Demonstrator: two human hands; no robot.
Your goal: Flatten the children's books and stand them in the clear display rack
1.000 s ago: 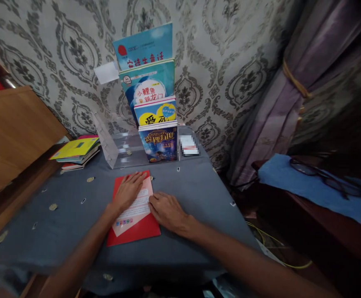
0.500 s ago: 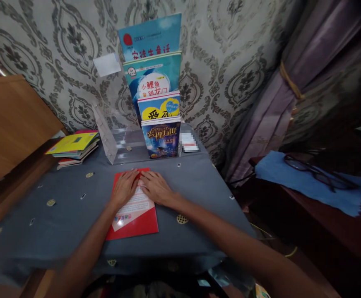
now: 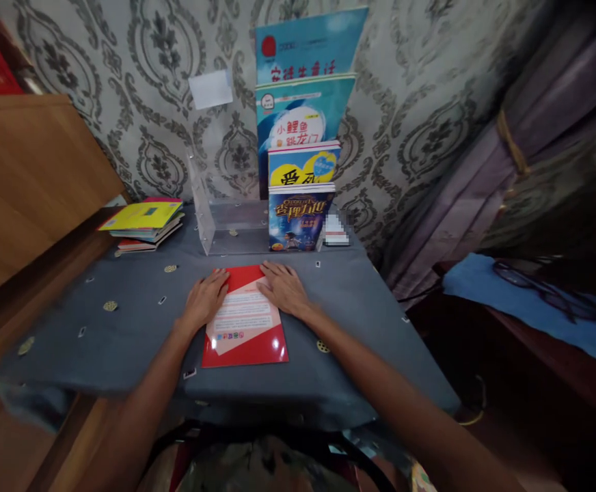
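A red book (image 3: 247, 348) with a pale panel of print lies flat on the dark cloth-covered table (image 3: 139, 342). My left hand (image 3: 207, 297) rests along its upper left edge, fingers stretched out. On the upper right edge lies my right hand (image 3: 283, 287), its fingers also extended and spread. Both hands touch the book without wrapping round it. Beyond them stands a clear acrylic rack (image 3: 206, 212). Its right side holds upright books in tiers: a dark blue one (image 3: 298, 229) in front, with taller blue-green ones (image 3: 305, 102) behind.
A stack of books (image 3: 144, 215), yellow on top, sits at the back left beside a wooden panel (image 3: 31, 178). Behind the rack is a patterned wall. To the right, a blue cloth (image 3: 482, 290) carries a pair of glasses (image 3: 554, 290). A purple curtain (image 3: 462, 191) hangs there.
My hands have moved apart, from close together near the book's top to its left and right edges. The camera view has shifted, so the scene sits further right.
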